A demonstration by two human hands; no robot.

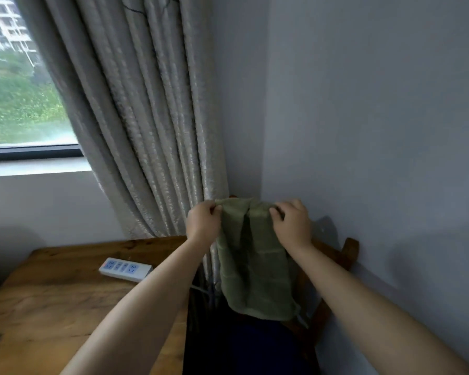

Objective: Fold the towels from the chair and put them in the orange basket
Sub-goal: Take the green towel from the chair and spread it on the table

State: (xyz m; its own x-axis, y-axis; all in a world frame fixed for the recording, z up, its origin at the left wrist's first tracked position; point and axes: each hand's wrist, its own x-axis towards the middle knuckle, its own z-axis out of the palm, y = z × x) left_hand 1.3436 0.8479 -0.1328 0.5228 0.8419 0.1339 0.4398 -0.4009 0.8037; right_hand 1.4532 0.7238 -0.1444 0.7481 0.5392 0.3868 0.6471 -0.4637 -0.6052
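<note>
Room corner: grey painted walls [363, 117] meeting right of centre, window [19, 77] in the upper left of the frame.

Olive-green terry towel [252, 261] sits centre frame, slightly low, hanging in loose vertical folds with its bottom hem lower centre. It hangs in front of a brown wooden chair [347, 255]; only bits of the chair frame show to the right of the towel, plus a small piece above the top edge. Can't tell whether the towel is draped on the chair back or fully lifted off it, since the cloth hides the contact.

Left hand [202, 223] is at the towel's upper left corner, fingers curled, thumb and fingertips pinching the top edge. Right hand [293, 223] is at the upper right corner, fingers curled over and gripping the edge. Both forearms are bare and reach in from the bottom of the frame.

Below the towel, lower centre, is a dark area, too dim to read.

Left of the towel: brown wooden table [52, 293] filling the lower left, with a white power strip with blue sockets [125, 268] lying flat on it near the far edge.

Behind the hands, a beige patterned pleated curtain [136, 117] runs from the top of the frame down to the table's back edge.
</note>
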